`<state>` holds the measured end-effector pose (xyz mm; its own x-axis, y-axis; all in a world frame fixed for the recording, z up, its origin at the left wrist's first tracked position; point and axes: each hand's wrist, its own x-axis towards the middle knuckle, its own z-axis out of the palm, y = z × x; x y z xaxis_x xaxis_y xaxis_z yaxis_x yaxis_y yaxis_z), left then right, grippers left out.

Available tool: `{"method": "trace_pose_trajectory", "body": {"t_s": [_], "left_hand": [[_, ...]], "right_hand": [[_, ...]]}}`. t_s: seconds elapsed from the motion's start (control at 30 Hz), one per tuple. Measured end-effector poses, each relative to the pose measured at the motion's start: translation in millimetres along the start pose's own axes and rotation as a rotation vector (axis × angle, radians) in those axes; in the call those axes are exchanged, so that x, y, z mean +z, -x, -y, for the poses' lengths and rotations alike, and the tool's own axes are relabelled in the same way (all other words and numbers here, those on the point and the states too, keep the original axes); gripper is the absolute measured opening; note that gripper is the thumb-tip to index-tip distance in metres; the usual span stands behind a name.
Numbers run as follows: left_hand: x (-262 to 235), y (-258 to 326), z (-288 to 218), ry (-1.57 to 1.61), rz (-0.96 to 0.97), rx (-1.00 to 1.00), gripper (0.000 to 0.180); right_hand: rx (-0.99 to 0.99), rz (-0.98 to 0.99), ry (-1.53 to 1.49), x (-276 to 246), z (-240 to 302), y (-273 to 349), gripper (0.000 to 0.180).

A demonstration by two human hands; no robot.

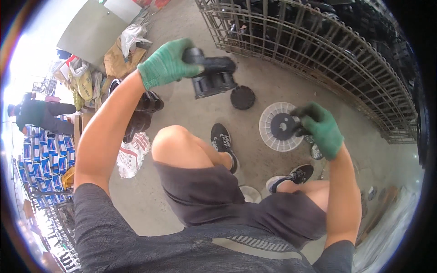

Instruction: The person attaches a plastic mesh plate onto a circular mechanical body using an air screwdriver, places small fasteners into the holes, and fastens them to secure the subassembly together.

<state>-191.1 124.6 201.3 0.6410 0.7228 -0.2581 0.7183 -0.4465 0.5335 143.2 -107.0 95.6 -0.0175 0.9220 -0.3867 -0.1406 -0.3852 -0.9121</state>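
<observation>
My left hand (169, 64), in a green knit glove, grips one end of a black plastic part with several short tube-like openings (214, 75), possibly a pipe fitting. It is held up above the floor. Just below the part, a round black ribbed cap (242, 98) lies on the floor. My right hand (317, 127), also gloved in green with dark fingertips, hovers at the right edge of a white round ribbed disc with a dark centre (281, 126). Its fingers are bent and apart, with nothing visible between them. A small shiny item (316, 151) shows partly below that hand.
A wire mesh cage (291, 38) full of black parts stands at the far right. More black parts (139, 119) and a white sack with red print (133, 157) lie at left. Blue-and-white boxes (45, 159) are stacked farther left, near another person (38, 113).
</observation>
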Motion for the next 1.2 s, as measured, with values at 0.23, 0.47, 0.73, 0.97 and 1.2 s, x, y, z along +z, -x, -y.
{"method": "trace_pose_trajectory", "body": {"t_s": [0.23, 0.47, 0.73, 0.97, 1.2], "left_hand": [[58.3, -16.4, 183.6, 0.197, -0.08, -0.441, 0.047], [91.0, -31.3, 345.5, -0.053, -0.35, -0.514, 0.049], [156.1, -13.6, 420.3, -0.341, -0.308, -0.647, 0.046], [221.4, -1.3, 442.8, -0.272, -0.208, -0.859, 0.048], [208.5, -6.1, 457.3, -0.212, -0.236, -0.83, 0.04]], "right_hand": [[0.155, -0.047, 0.334, -12.9, -26.8, 8.1, 0.016], [0.187, -0.248, 0.237, -31.2, -44.3, -6.1, 0.018], [0.158, -0.377, 0.274, -32.9, -40.7, -25.7, 0.016], [0.144, -0.376, 0.25, -20.3, -36.4, -30.0, 0.014], [0.207, -0.304, 0.405, -14.7, -42.7, -29.5, 0.015]]}}
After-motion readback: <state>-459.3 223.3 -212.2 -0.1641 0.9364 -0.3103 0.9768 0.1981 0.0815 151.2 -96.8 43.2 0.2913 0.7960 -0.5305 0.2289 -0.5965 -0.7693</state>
